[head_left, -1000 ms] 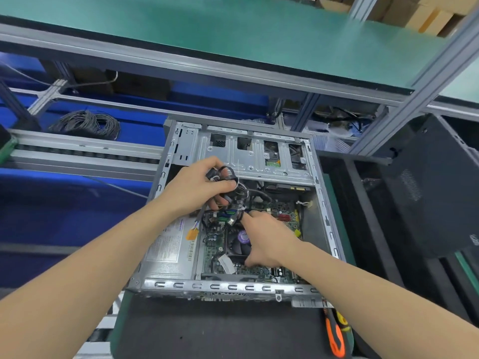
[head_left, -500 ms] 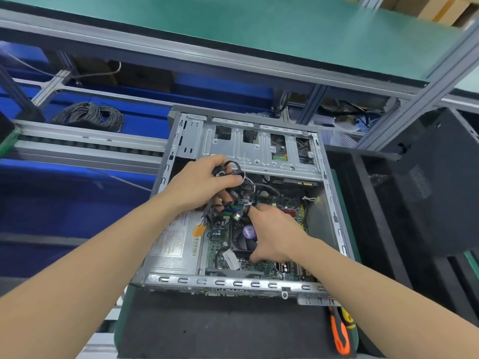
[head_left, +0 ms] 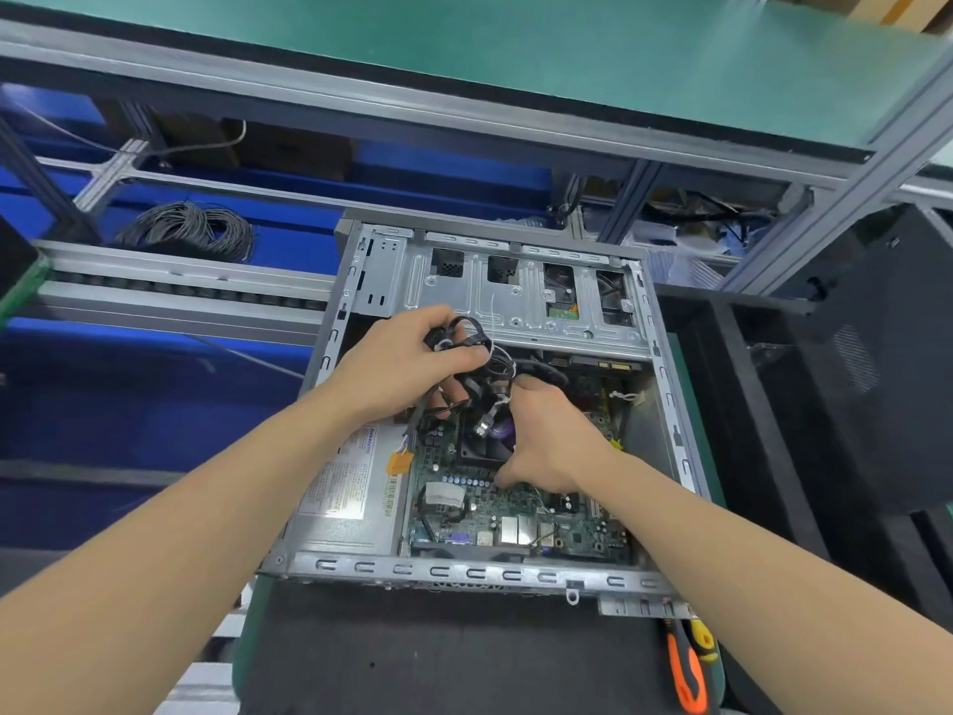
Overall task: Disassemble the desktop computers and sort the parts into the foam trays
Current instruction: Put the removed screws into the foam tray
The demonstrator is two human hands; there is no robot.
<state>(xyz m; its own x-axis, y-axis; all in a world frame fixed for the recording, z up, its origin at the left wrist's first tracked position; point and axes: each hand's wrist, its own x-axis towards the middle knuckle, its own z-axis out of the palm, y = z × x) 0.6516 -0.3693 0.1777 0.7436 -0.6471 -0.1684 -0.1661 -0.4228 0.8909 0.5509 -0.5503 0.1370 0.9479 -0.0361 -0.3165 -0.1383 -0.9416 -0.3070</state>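
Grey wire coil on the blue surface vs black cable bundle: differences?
The coil of grey wire lies untouched on the blue surface, outside the open metal computer case. The bundle of black cables sits over the case interior, gripped by the left hand. The grey coil is a wide flat ring, while the black bundle is bunched tight. Both are looped wiring.

electronics assembly-line workshop, aluminium-framed bench with green mat, roller conveyor, open computer case

Both bare forearms reach forward. The left hand grips a bundle of black cables; the right hand lies palm-down, fingers hidden.
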